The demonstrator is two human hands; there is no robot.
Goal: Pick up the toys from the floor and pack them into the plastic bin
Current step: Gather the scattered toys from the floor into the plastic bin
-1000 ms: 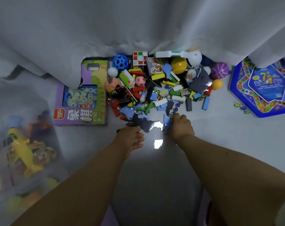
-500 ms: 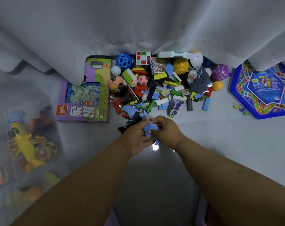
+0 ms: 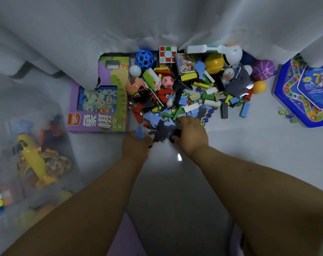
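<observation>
Your left hand [image 3: 136, 145] is curled around a light blue flat piece [image 3: 139, 133] that sticks up out of its grip, while your right hand [image 3: 191, 134], just beside it, has its fingers bent onto a dark flat piece [image 3: 163, 133] at the near edge of the toy pile [image 3: 190, 89]; whether it truly has that piece pinched or is only pressing on it, you cannot tell from here. Just beyond both hands the pile is thick with blocks, marbles and balls, and a purple game box [image 3: 99, 115] lies just past your left hand. Well off to the right of your right hand lies a blue board game [image 3: 304, 93]. The plastic bin [image 3: 64, 137] stands to the left of your left hand and already holds a yellow plane [image 3: 31, 156] and other toys. By my reckoning you are early on: most of the toys are still on the floor.
</observation>
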